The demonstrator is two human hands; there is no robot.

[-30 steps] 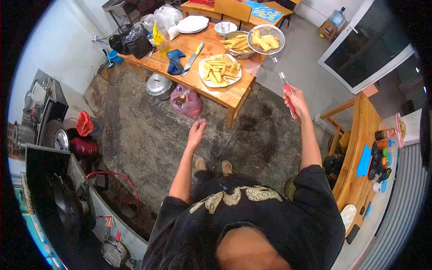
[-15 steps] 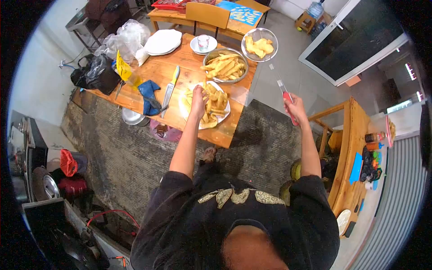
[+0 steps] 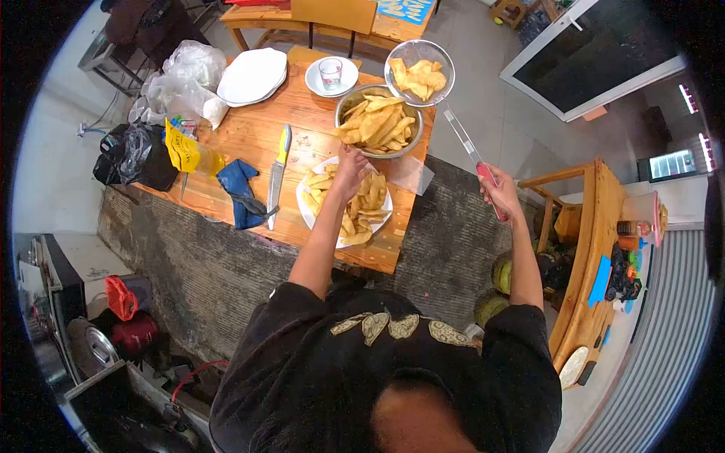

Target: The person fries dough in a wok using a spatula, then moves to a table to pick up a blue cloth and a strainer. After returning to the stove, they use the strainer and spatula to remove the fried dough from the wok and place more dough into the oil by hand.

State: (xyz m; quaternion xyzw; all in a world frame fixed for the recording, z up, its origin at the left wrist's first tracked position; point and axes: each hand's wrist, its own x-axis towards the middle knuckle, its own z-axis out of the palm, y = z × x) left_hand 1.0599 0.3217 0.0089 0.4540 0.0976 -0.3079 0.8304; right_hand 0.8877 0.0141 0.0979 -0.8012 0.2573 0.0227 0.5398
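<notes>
My right hand (image 3: 498,192) is closed round the red handle (image 3: 489,185) of a wire mesh strainer (image 3: 420,73). Several yellow fried pieces (image 3: 418,79) lie in its basket, held level just beyond the table corner. At the front rim of a steel bowl (image 3: 414,143) heaped with similar fried slices (image 3: 377,121), my left hand (image 3: 350,172) has its fingers pinched on a fried slice, its fingertips partly hidden. Below that hand, a white plate (image 3: 308,204) carries more fried strips (image 3: 365,208), partly covered by my wrist.
On the wooden table (image 3: 302,241) lie a knife (image 3: 279,170) with a yellow-green handle, a blue cloth (image 3: 240,192), a yellow pouch (image 3: 185,151), stacked white plates (image 3: 253,77) and a glass (image 3: 330,72) on a dish. Plastic bags (image 3: 181,83) sit at the left. A wooden counter (image 3: 585,249) stands right.
My left hand has moved from the plate to the bowl's front edge, where the heap looks higher. The strainer has come closer to the bowl. The view has shifted slightly.
</notes>
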